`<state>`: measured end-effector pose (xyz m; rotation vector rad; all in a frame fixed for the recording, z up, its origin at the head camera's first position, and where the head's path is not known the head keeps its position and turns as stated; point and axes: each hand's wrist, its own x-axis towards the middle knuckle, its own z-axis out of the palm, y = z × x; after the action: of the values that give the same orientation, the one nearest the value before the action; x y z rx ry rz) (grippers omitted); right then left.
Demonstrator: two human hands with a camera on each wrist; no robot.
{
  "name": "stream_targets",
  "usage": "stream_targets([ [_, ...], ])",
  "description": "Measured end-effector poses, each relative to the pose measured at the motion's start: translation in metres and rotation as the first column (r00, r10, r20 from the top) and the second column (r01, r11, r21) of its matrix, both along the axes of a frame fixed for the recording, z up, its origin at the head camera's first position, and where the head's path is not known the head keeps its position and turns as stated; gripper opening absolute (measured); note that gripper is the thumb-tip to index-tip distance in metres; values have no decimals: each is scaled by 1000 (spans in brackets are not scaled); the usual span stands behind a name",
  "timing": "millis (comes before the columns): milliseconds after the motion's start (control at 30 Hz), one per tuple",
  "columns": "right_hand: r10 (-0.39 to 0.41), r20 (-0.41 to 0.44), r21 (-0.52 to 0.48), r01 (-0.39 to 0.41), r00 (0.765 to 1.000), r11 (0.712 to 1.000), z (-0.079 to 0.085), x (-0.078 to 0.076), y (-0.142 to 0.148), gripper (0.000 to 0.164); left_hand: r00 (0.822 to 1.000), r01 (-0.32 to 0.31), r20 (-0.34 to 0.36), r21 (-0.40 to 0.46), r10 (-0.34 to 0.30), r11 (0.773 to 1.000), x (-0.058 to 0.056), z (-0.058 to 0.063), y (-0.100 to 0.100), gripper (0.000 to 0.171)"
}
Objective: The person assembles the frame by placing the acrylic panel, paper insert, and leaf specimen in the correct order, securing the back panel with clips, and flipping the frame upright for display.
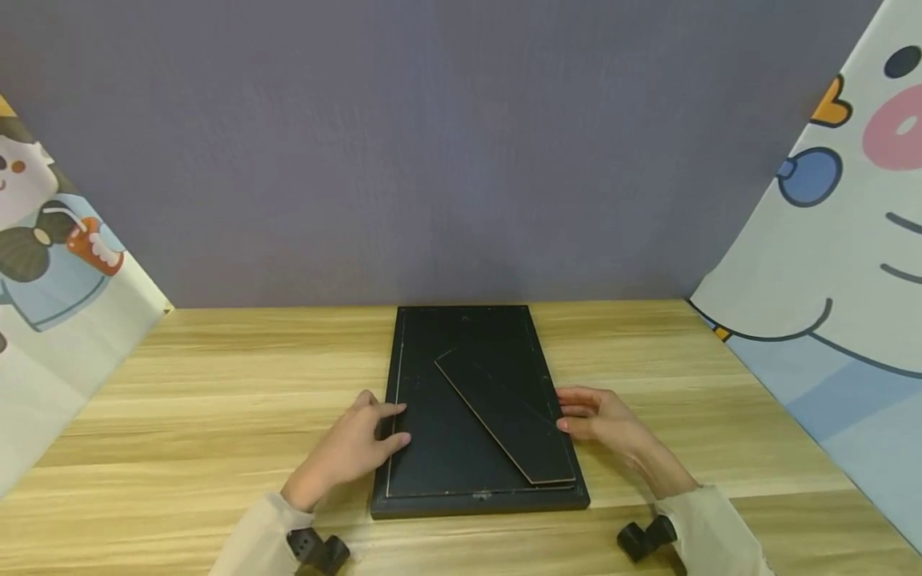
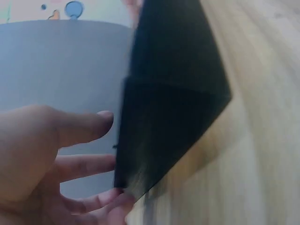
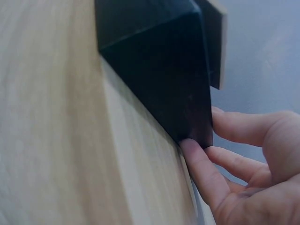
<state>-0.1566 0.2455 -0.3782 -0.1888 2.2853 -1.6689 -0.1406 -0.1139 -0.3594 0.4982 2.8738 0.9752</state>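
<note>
A black picture frame (image 1: pixel 425 448) lies face down on the table, its back upward. Its stand, a tapered flap (image 1: pixel 504 424) with pale cut edges, slants across the back and rises slightly from it. My left hand (image 1: pixel 353 444) grips the frame's left edge: thumb and index finger reach over the back, and in the left wrist view other fingertips (image 2: pixel 123 201) curl at the side. On the opposite edge my right hand (image 1: pixel 605 420) holds the frame, with the thumb (image 3: pixel 239 126) on the upper edge and fingers against the side near the tabletop.
The wood-grain table (image 1: pixel 216 400) extends to both sides of the frame. A grey panel (image 1: pixel 432 160) stands along its far edge. Cartoon-printed sheets (image 1: pixel 807 264) flank it at left and right. A small black device (image 1: pixel 317 552) is worn on each wrist.
</note>
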Motion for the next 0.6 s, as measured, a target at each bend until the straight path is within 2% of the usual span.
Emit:
stream_targets([
  [100, 0, 0, 0, 0, 1000, 1000, -1, 0, 0, 62, 998, 46, 34, 62, -49, 997, -3, 0, -8, 41],
  [200, -1, 0, -3, 1, 1000, 1000, -1, 0, 1, 62, 995, 94, 34, 95, -97, 991, -5, -1, -15, 39],
  [300, 0, -5, -5, 0, 1000, 1000, -2, 0, 1, 62, 991, 135, -3, 96, -136, 986, -8, -4, -20, 39],
  [400, 2, -8, -6, -2, 1000, 1000, -2, -1, 1, 62, 985, 163, -75, 88, -157, 983, -9, -7, -21, 36],
  [500, 6, -8, -3, -6, 1000, 1000, -1, -1, 1, 61, 965, 208, -175, 45, -198, 977, -10, -8, -21, 29],
  [600, 11, -6, 0, -11, 1000, 1000, -1, -1, 1, 62, 936, 289, -209, -2, -283, 957, -12, -7, -22, 25],
])
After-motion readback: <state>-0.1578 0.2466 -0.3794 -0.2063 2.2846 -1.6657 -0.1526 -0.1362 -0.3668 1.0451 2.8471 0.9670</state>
